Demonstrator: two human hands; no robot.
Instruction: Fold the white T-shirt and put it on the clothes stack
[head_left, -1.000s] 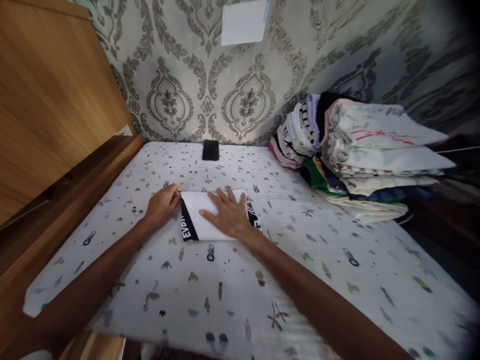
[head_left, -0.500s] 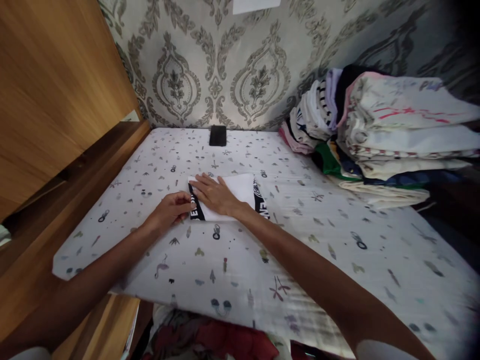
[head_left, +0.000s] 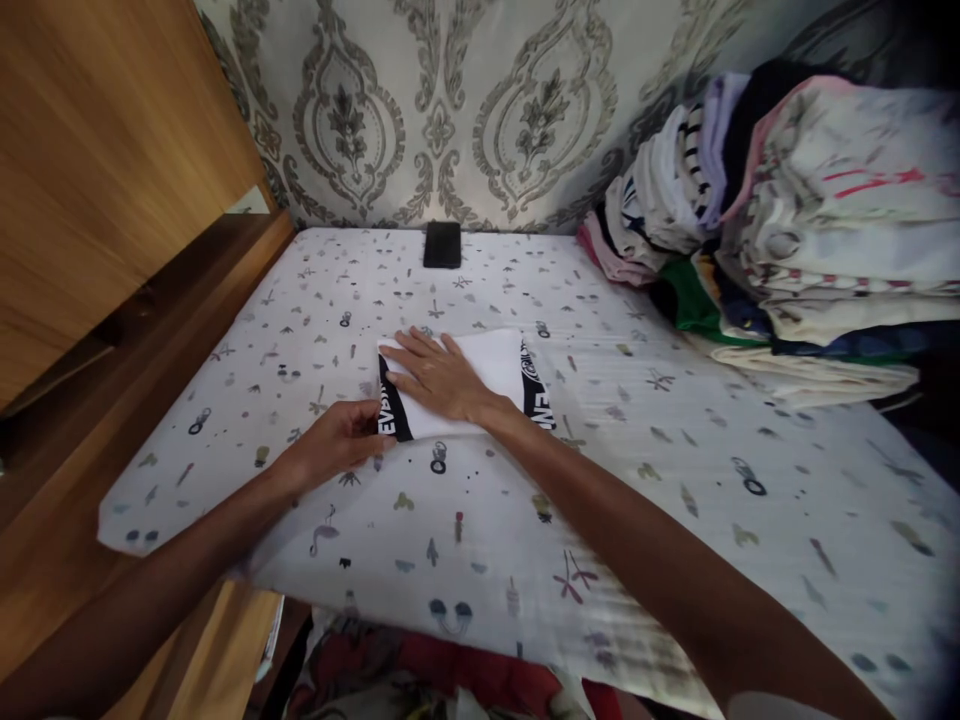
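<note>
A folded white garment [head_left: 491, 362] lies flat on the printed sheet [head_left: 465, 560], with black bands carrying white letters at its left and right ends. My right hand [head_left: 439, 378] rests palm down on its left half, fingers stretched out. At the lower left corner is my left hand [head_left: 345, 437], its fingers loosely curled and the thumb apart from them. The fingertips touch or nearly touch the left black band. Part of the garment is hidden beneath my right hand and wrist.
Stacks of folded clothes [head_left: 847, 240] stand at the back right. A small black flat object [head_left: 443, 245] lies near the patterned wall [head_left: 442, 130]. Wooden furniture [head_left: 127, 150] borders the left side. Red and patterned cloth [head_left: 450, 675] shows below the front edge.
The view has shifted, with the stacks now farther right and higher. My left hand has slid down to the garment's lower left corner, its fingers parting. My right hand stays flat on it.
</note>
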